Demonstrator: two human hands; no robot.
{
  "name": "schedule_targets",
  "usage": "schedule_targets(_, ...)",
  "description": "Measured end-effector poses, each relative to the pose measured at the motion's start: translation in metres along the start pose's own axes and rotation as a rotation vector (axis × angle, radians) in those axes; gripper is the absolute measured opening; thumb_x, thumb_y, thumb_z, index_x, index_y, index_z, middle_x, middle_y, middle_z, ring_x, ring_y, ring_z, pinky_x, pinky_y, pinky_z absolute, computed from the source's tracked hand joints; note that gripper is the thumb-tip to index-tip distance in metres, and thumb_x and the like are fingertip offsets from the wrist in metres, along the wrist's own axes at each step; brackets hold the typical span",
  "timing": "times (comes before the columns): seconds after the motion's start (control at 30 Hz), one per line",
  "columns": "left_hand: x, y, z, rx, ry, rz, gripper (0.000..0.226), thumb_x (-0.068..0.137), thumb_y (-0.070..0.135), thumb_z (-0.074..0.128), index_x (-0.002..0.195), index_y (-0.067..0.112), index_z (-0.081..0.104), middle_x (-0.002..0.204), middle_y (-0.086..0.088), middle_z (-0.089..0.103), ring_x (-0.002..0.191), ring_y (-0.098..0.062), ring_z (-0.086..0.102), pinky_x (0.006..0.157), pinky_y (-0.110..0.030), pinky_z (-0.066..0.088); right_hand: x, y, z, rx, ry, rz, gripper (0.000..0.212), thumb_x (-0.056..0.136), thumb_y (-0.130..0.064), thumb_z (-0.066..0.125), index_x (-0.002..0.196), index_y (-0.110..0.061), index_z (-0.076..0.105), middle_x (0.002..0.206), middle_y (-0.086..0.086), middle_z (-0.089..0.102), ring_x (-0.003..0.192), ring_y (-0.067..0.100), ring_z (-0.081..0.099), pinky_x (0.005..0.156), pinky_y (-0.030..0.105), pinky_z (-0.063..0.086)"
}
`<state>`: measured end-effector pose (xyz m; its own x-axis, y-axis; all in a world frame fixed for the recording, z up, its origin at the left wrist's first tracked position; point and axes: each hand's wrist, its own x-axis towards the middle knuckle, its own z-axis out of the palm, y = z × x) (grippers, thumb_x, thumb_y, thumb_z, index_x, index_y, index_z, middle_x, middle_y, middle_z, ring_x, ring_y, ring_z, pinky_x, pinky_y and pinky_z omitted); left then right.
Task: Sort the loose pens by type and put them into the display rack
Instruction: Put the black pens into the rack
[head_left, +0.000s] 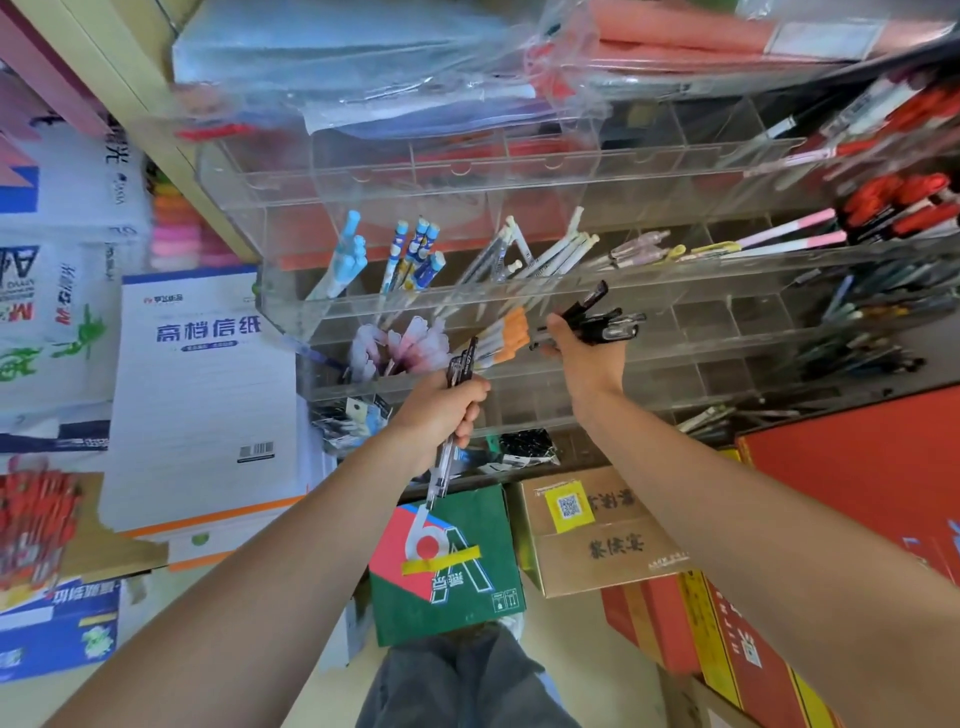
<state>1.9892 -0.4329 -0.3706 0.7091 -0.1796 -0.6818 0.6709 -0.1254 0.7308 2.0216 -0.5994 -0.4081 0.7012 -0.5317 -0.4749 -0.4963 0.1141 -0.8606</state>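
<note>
Head view, acrylic rack (701, 322) holding pens (550, 254)

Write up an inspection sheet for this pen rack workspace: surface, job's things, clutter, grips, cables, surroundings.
Surface: clear tiered display rack, divided into compartments.
Job's things: black pens bunched in the right hand; a clear-barrelled pen in the left hand; orange-capped pens, light blue pens and white pens stand in the rack.
Clutter: plastic-wrapped packs on top of the rack; small black items at its foot, too blurred to name.
Grips: left hand curled round the clear-barrelled pen; right hand curled round the black pens, at the rack's front.
Cables: nothing seen.
Surroundings: green box and cardboard box below; paper pad at the left.
</note>
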Motion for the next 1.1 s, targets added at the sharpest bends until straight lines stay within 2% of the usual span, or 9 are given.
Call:
schedule_targets(0.2, -0.001, 0.003, -0.005, 0.016, -0.024, 0.002, 0.011, 0.094, 0.007, 0.05, 0.088, 0.009, 0.059, 0.056, 0.0, 0.041, 0.043, -0.011, 0.034, 0.041, -0.021, 0.032, 0.0, -0.001, 0.002, -0.091, -0.031, 0.04, 0.02, 0.079, -0.018, 0.077, 0.097, -0.01, 0.069, 0.091, 0.003, 0.073, 0.08, 0.018, 0.072, 0.081, 0.039, 0.059)
schedule_targets(0.4, -0.002, 0.006, -0.007, 0.011, -0.044, -0.007, 0.008, 0.094, 0.009, 0.051, 0.092, 0.006, 0.059, 0.054, 0.001, 0.043, 0.041, -0.01, 0.035, 0.04, -0.022, 0.032, 0.005, -0.01, -0.005, -0.145, -0.028, 0.055, 0.01, 0.082, -0.019, 0.073, 0.081, -0.019, 0.063, 0.091, 0.006, 0.071, 0.089, 0.026, 0.07, 0.087, 0.041, 0.056)
schedule_targets(0.5, -0.003, 0.008, -0.007, 0.015, -0.058, 0.0, 0.008, 0.094, 0.009, 0.052, 0.093, 0.006, 0.059, 0.054, 0.001, 0.043, 0.041, -0.01, 0.035, 0.041, -0.022, 0.031, 0.002, -0.014, -0.01, -0.015, -0.061, 0.054, 0.013, 0.087, -0.007, 0.068, 0.095, -0.014, 0.061, 0.093, 0.005, 0.065, 0.089, 0.023, 0.069, 0.085, 0.032, 0.057)
schedule_targets(0.57, -0.003, 0.008, -0.006, 0.015, -0.08, 0.01, 0.009, 0.094, 0.007, 0.051, 0.092, 0.006, 0.059, 0.054, 0.002, 0.044, 0.041, -0.009, 0.035, 0.041, -0.021, 0.03, 0.001, -0.014, -0.013, 0.031, -0.073, 0.055, 0.028, 0.086, -0.007, 0.069, 0.111, -0.013, 0.057, 0.105, 0.009, 0.06, 0.094, 0.024, 0.067, 0.082, 0.028, 0.056)
schedule_targets(0.67, -0.004, 0.007, -0.003, 0.027, -0.147, 0.043, 0.01, 0.095, 0.003, 0.05, 0.087, 0.006, 0.055, 0.053, 0.0, 0.043, 0.041, -0.009, 0.035, 0.041, -0.02, 0.03, -0.005, -0.013, -0.021, -0.158, 0.035, -0.04, 0.043, 0.082, -0.023, 0.074, 0.118, -0.02, 0.049, 0.109, 0.005, 0.051, 0.093, 0.017, 0.059, 0.082, 0.026, 0.052)
schedule_targets(0.77, -0.006, 0.007, 0.002, 0.1, -0.262, 0.087, 0.016, 0.095, 0.003, 0.051, 0.08, 0.007, 0.046, 0.056, -0.004, 0.041, 0.045, -0.012, 0.036, 0.045, -0.022, 0.032, -0.024, -0.016, -0.035, -0.169, 0.118, -0.229, 0.03, 0.085, -0.028, 0.071, 0.107, -0.02, 0.051, 0.092, -0.002, 0.049, 0.08, 0.011, 0.05, 0.075, 0.021, 0.044)
schedule_targets(0.87, -0.007, 0.01, 0.01, 0.246, -0.365, 0.107, 0.019, 0.095, 0.005, 0.053, 0.077, 0.005, 0.046, 0.058, -0.004, 0.048, 0.046, -0.012, 0.039, 0.05, -0.023, 0.036, -0.044, -0.02, -0.045, -0.125, -0.197, -0.212, 0.021, 0.088, -0.032, 0.066, 0.1, -0.016, 0.059, 0.077, -0.011, 0.055, 0.068, 0.002, 0.052, 0.067, 0.019, 0.043)
schedule_targets(0.97, -0.01, 0.012, 0.023, 0.342, -0.433, 0.122, 0.007, 0.094, 0.006, 0.056, 0.099, 0.007, 0.051, 0.064, -0.004, 0.057, 0.05, -0.01, 0.046, 0.055, -0.024, 0.041, -0.058, -0.026, -0.049, -0.252, -0.545, -0.094, 0.029, 0.087, -0.035, 0.066, 0.106, -0.013, 0.061, 0.079, -0.007, 0.058, 0.057, -0.002, 0.05, 0.057, 0.016, 0.039)
schedule_targets(1.1, -0.014, 0.014, 0.037, 0.349, -0.507, 0.149, 0.019, 0.094, 0.0, 0.052, 0.113, 0.004, 0.05, 0.071, 0.005, 0.064, 0.06, -0.007, 0.051, 0.053, -0.022, 0.041, -0.055, -0.026, -0.057, -0.241, -0.68, 0.03, 0.016, 0.085, -0.017, 0.071, 0.096, -0.012, 0.06, 0.053, 0.0, 0.051, 0.041, 0.006, 0.043, 0.04, 0.016, 0.033)
